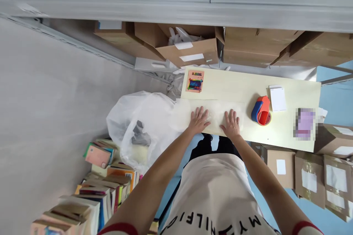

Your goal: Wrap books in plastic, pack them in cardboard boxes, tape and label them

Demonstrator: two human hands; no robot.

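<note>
A translucent white plastic sheet (217,112) lies flat along the front of the pale yellow table (231,84). My left hand (199,120) rests on it with the fingers spread. To its right, my right hand (231,125) also presses flat on the sheet, fingers apart. At the left the sheet runs toward a large bundle of white plastic (143,114) beside the table. An orange and blue tape dispenser (261,111) stands right of my right hand. Behind my left hand, near the far left corner, lies a colourful card or booklet (195,81).
A stack of white labels (277,98) and a blurred purple item (304,124) lie on the table's right side. Open cardboard boxes (190,49) fill the shelf behind. Several sealed cartons (309,176) stand at the right, and stacked books (93,194) at the lower left.
</note>
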